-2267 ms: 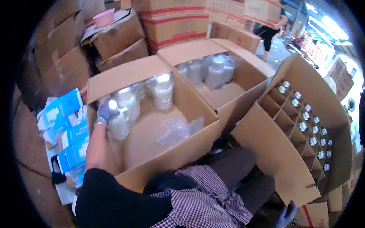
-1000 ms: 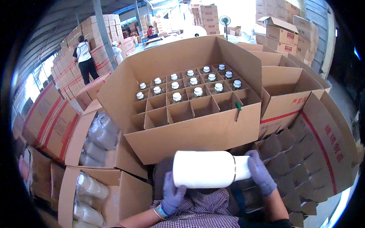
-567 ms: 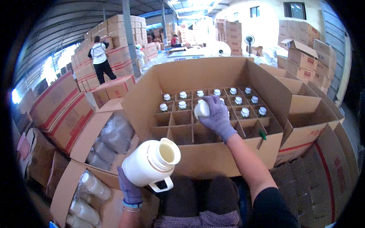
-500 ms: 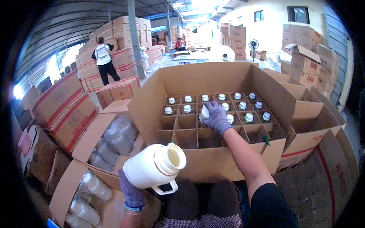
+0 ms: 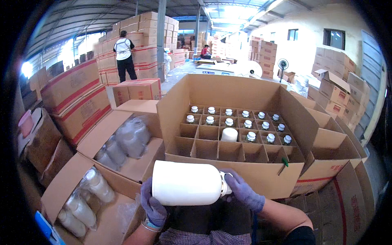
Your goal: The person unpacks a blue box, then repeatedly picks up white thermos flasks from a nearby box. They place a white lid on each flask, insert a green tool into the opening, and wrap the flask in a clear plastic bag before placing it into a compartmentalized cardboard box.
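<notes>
A white flask (image 5: 185, 182) lies sideways above my lap, its broad end to the left and its narrow, banded neck to the right. My left hand (image 5: 153, 206), in a grey-purple glove, grips the broad end. Gloved too, my right hand (image 5: 244, 192) closes its fingers at the neck, partly covering it. No handle shows on the flask's visible side. Just beyond stands a divided carton (image 5: 232, 169) with several white-capped bottles (image 5: 250, 136) upright in its cells. A larger rounded white piece (image 5: 229, 135) sits in one cell among them.
Open cartons at left hold plastic-wrapped grey pieces (image 5: 132, 136) and white bottle-shaped pieces (image 5: 98, 185). A green clip-like piece (image 5: 285, 162) sits on the divided carton's near edge. Empty-looking cartons (image 5: 335, 143) stand at right. A person (image 5: 123, 55) stands by stacked boxes.
My right hand has come back from the carton to the flask's neck, leaving the rounded white piece in a cell. The white vessel at my left hand now lies crosswise, neck rightward. The view has shifted.
</notes>
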Available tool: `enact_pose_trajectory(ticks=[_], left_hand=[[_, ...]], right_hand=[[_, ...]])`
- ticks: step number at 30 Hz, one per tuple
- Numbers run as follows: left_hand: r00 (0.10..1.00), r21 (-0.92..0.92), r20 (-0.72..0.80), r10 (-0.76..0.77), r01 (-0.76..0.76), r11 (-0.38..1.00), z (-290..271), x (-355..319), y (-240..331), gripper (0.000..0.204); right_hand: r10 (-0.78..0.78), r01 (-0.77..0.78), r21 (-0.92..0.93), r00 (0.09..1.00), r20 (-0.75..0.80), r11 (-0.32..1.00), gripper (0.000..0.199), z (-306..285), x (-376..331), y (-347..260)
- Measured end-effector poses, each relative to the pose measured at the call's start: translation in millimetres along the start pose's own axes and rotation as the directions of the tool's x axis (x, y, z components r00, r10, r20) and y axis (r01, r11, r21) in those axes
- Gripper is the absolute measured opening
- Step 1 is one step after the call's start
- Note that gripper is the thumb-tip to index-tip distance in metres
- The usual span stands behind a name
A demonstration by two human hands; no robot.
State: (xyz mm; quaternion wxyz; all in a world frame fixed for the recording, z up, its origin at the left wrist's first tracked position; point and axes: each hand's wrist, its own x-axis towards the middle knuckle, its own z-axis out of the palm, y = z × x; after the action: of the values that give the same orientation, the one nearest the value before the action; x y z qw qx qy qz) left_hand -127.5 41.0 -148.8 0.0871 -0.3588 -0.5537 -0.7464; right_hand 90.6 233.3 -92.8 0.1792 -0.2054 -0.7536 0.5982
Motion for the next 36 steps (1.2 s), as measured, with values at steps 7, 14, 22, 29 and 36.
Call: enact_pose_trajectory(ticks=[7, 14, 22, 29, 36], left_hand=[[0.86, 0.096, 0.424, -0.284, 0.269, 0.958, -4, 21, 25, 0.058], [0.968, 0.064, 0.186, 0.168, -0.182, 0.981, 11, -33, 47, 0.065], [0.889, 0.205, 0.417, -0.19, 0.111, 0.972, 21, -27, 19, 0.062], [0.831, 0.078, 0.556, 0.005, -0.058, 0.995, 94, -8, 36, 0.053], [0.645, 0.412, 0.751, 0.142, -0.626, 0.662, 172, 93, -48, 0.038]], right_hand=[[-0.696, 0.608, -0.737, 0.665, 0.271, 0.294, 0.066, -10, -62, -29], [0.219, -0.209, 0.323, 0.976, 0.004, 0.923, 0.093, 0, -87, 21], [-0.51, 0.356, -0.559, 0.848, -0.145, 0.749, 0.109, -5, -120, 19], [-0.174, 0.219, 0.005, 0.786, -0.593, 0.976, 0.09, -7, -153, 82], [-0.669, 0.156, -0.678, 0.422, -0.612, 0.719, 0.069, -58, -194, 99]])
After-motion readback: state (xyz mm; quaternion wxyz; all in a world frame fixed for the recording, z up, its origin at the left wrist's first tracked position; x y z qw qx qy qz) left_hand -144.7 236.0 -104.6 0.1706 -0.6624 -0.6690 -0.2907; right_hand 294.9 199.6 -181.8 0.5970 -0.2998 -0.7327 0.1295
